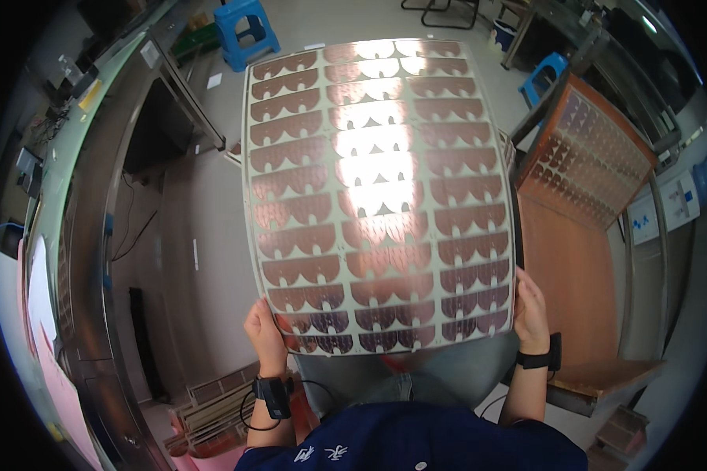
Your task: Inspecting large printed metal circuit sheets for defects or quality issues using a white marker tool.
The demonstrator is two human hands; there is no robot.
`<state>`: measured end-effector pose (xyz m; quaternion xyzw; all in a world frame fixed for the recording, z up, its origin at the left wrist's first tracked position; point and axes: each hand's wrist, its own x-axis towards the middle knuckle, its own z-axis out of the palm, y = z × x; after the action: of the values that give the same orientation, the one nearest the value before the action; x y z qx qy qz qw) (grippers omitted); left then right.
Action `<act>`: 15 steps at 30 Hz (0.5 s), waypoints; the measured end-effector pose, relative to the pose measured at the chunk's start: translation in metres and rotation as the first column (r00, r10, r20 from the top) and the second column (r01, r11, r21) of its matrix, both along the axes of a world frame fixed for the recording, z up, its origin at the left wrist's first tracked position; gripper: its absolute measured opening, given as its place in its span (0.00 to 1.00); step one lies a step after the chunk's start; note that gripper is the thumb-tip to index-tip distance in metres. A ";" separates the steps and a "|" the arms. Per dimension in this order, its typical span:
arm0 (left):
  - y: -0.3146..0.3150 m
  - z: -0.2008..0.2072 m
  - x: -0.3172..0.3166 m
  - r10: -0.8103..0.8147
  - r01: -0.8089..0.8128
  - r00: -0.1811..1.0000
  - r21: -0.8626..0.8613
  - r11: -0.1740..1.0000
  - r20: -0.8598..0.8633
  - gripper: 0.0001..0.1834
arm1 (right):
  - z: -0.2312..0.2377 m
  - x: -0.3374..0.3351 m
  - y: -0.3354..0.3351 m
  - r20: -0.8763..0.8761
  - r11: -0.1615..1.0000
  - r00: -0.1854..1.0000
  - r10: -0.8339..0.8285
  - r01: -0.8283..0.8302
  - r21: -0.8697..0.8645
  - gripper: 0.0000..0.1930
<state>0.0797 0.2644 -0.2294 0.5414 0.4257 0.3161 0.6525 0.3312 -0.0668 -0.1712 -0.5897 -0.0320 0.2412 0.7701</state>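
Observation:
A large pale sheet (331,235) printed with rows of shiny copper-coloured scalloped shapes spans the middle of the head view, with a bright glare down its centre column. My left hand (263,334) grips its near left edge, fingers curled and partly hidden by the sheet. On the opposite edge, slightly higher, my right hand (532,310) closes round the border, its fingertips tucked behind. The sheet hangs in front of my lap, its near end above my thighs. Both wrists wear black straps.
Rightward stands a brown board stand (565,275), with a similar patterned panel (585,157) leaning on its back. A long green-topped workbench (71,141) runs along the left. Stacked framed pieces (220,412) lie low at left. A blue stool (246,35) stands beyond the sheet.

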 end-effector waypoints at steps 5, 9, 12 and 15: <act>0.011 -0.012 -0.004 0.036 -0.060 0.993 0.218 0.974 0.114 0.20 | 0.000 0.007 -0.011 0.077 0.970 0.975 0.208 -0.196 -0.141 0.15; 0.013 -0.009 -0.010 -0.082 0.069 0.996 0.301 0.951 0.029 0.20 | -0.005 0.017 -0.001 0.102 0.998 0.994 0.047 -0.051 0.037 0.12; 0.018 -0.029 -0.015 -0.053 0.036 0.997 0.297 0.954 0.050 0.20 | 0.010 0.011 0.008 0.137 0.996 0.987 0.078 -0.084 0.039 0.10; 0.018 -0.033 -0.010 -0.029 0.003 0.996 0.304 0.953 0.079 0.20 | 0.017 0.007 0.001 0.163 0.994 0.981 0.102 -0.105 0.012 0.10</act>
<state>0.0701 0.2825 -0.2626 0.6251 0.3403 0.3947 0.5811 0.3386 -0.0661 -0.1541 -0.5972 -0.1276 0.2316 0.7573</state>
